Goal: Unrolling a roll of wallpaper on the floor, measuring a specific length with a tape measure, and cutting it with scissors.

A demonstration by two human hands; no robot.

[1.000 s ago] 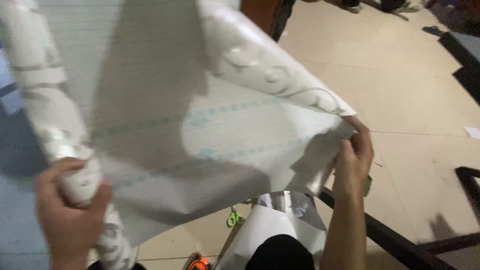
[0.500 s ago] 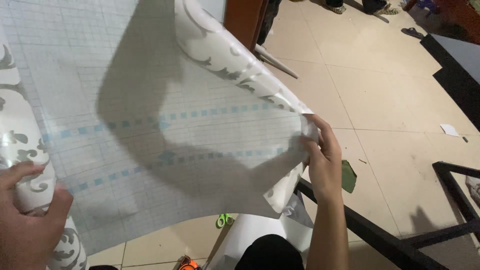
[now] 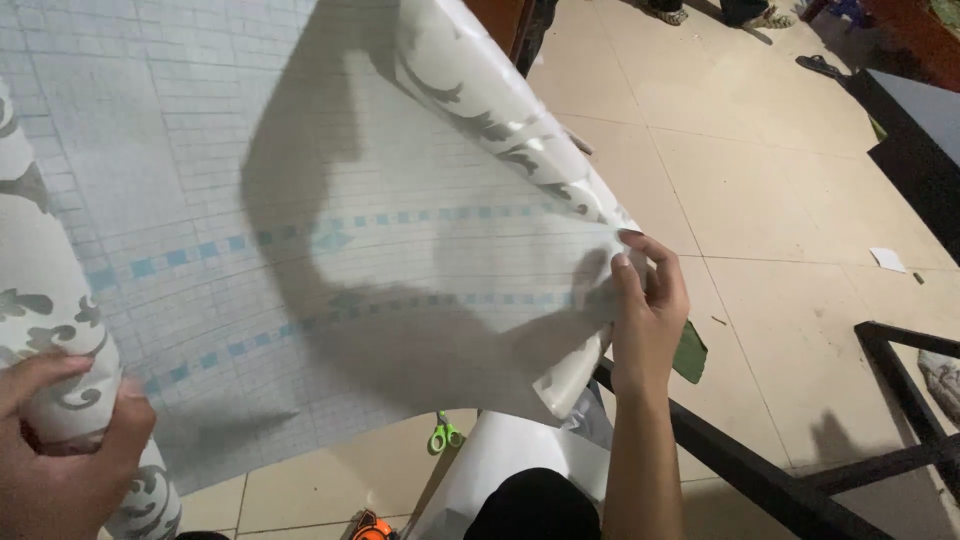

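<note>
A large sheet of patterned adhesive film (image 3: pixel 330 230), grid backing upward, is held spread above the tiled floor (image 3: pixel 800 200). Its rolled end is clasped in the left hand (image 3: pixel 60 460); the opposite corner is pinched by the right hand (image 3: pixel 645 310), apparently for separating the backing, which calls for a fingernail purchase. Green-handled scissors (image 3: pixel 445 435) are partly hidden; the layer split is indistinct.

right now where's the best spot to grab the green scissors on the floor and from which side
Probably the looped handles of the green scissors, taken from above. They lie flat on the tiled floor, so the loops are the easiest part to hook fingers through. The patterned adhesive sheet hangs low over them, and both the left hand and right hand are gripping it, so reach in low.
</note>
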